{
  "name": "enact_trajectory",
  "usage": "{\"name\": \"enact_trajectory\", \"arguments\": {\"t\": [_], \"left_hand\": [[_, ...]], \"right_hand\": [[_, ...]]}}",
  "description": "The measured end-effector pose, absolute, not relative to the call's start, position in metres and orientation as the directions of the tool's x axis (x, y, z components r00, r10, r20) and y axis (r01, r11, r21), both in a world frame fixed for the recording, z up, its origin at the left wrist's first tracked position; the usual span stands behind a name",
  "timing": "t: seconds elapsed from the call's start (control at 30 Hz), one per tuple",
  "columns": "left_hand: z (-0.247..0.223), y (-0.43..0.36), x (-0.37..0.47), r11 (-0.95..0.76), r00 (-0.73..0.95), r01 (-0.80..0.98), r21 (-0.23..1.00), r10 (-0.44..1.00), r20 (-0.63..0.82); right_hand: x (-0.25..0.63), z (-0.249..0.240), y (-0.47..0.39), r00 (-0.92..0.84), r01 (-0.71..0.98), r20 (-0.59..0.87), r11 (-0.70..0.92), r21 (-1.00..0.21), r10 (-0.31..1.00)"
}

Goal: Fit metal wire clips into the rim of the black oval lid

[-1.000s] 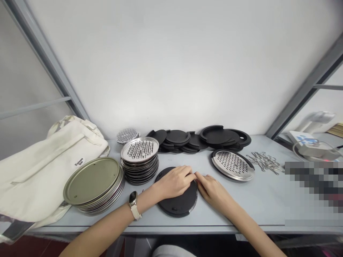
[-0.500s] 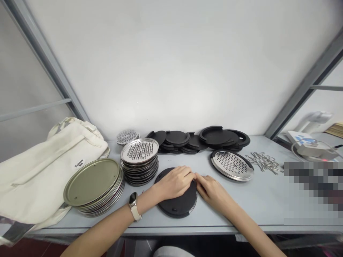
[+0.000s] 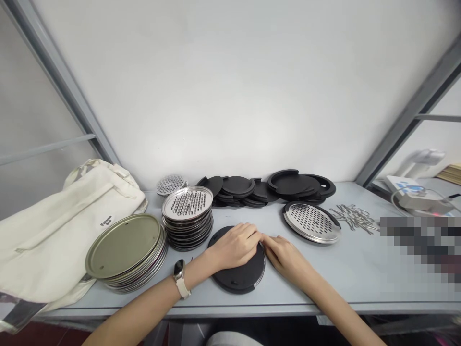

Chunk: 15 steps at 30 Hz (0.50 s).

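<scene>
Left hand (image 3: 236, 245): lying across the black disc (image 3: 240, 276), fingers curled by its right rim; grip hidden.
Right hand (image 3: 284, 254): fingers bunched at that rim, meeting the left; cannot tell whether they grip.
Black disc: flat on the worktop (image 3: 353, 269), near side, middle.
Stacked graters (image 3: 187, 204): left and farther.
Single grater (image 3: 313, 222): right and farther.
Wire pieces (image 3: 355, 218): heaped right of it.
Holders (image 3: 237, 185): black, overlapping, far side.
Plates (image 3: 124, 247): stacked left, green topmost.
</scene>
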<state>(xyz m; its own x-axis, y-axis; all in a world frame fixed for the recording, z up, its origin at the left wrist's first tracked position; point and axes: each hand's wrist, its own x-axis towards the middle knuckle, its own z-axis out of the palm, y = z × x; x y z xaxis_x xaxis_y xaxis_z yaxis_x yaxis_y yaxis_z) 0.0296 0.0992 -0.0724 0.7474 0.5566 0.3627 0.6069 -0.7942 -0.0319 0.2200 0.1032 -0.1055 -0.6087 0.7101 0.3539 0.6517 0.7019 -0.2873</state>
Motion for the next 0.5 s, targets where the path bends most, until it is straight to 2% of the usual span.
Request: {"name": "enact_trajectory", "arguments": {"t": [0.27,0.5], "left_hand": [[-0.0734,0.0995,0.0297,-0.792,0.739,0.610,-0.007,0.566,0.366],[-0.0707,0.0997,0.0314,-0.778,0.698,0.621,0.097,0.605,0.383]], "right_hand": [[0.2206,-0.1087,0.1047,-0.614,0.657,0.339,0.700,-0.281,0.712],[0.2232,-0.1077,0.1043,-0.613,0.654,0.331,0.696,-0.296,0.717]]}}
